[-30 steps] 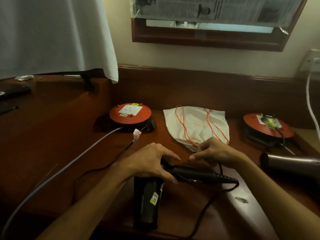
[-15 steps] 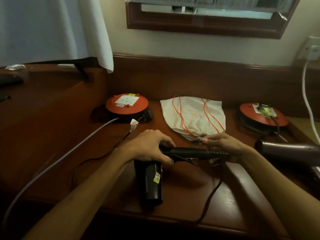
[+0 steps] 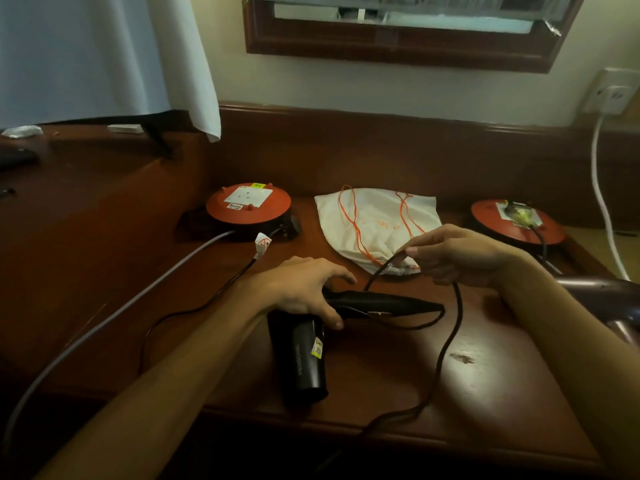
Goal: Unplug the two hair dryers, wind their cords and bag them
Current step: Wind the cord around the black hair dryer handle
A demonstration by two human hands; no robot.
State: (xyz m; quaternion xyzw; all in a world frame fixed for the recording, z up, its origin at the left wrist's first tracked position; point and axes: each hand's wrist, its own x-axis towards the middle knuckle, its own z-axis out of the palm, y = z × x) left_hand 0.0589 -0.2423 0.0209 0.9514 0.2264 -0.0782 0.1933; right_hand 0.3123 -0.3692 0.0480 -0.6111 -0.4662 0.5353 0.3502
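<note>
A black hair dryer (image 3: 303,358) lies on the wooden desk (image 3: 485,393), barrel toward me and handle pointing right. My left hand (image 3: 304,289) grips it where barrel and handle meet. My right hand (image 3: 453,254) pinches its black cord (image 3: 446,344) and holds it raised above the handle; the cord loops down past the desk's front edge. A white drawstring bag (image 3: 377,220) with orange strings lies flat behind my hands. A second, brownish hair dryer (image 3: 602,299) lies at the right edge, partly cut off. Its cord runs to the right orange reel (image 3: 519,223).
A left orange cable reel (image 3: 247,206) with an empty socket stands at the back, a grey cable (image 3: 121,310) leading from it toward me. A white cable (image 3: 602,202) hangs from a wall socket (image 3: 613,93) at right. A raised shelf is at left under a white curtain (image 3: 104,53).
My right hand has lifted off the dryer handle, drawing the cord up and to the right. My left hand stays on the dryer. The view has tilted slightly.
</note>
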